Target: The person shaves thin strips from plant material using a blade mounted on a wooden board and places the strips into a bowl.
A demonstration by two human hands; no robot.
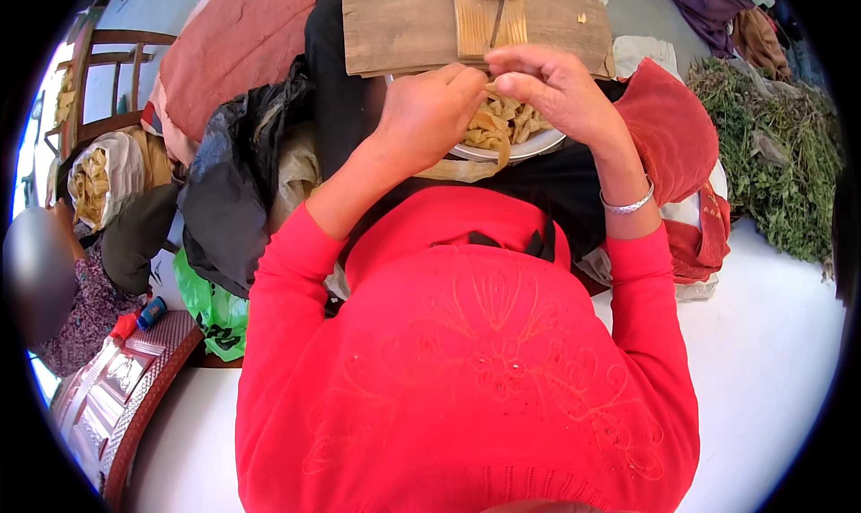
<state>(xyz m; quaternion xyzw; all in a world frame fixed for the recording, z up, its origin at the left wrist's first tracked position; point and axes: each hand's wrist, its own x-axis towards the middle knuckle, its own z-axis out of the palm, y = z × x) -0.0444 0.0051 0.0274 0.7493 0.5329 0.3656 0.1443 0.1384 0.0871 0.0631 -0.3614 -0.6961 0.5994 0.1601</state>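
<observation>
- L hand (432, 108): fingers curled, can't tell if gripping.
- R hand (567, 93): thumb & 1 fingertip apart.
- Tan strips (525, 123) in white bowl (538, 146), just under fingers.
- Wood board (395, 24) past fingers.

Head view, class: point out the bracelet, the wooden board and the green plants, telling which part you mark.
Bracelet (629, 206): head view, front of its silver band.
Wooden board (399, 24): head view, bare left part of its top.
Green plants (773, 168): head view, middle of the leafy heap.
</observation>
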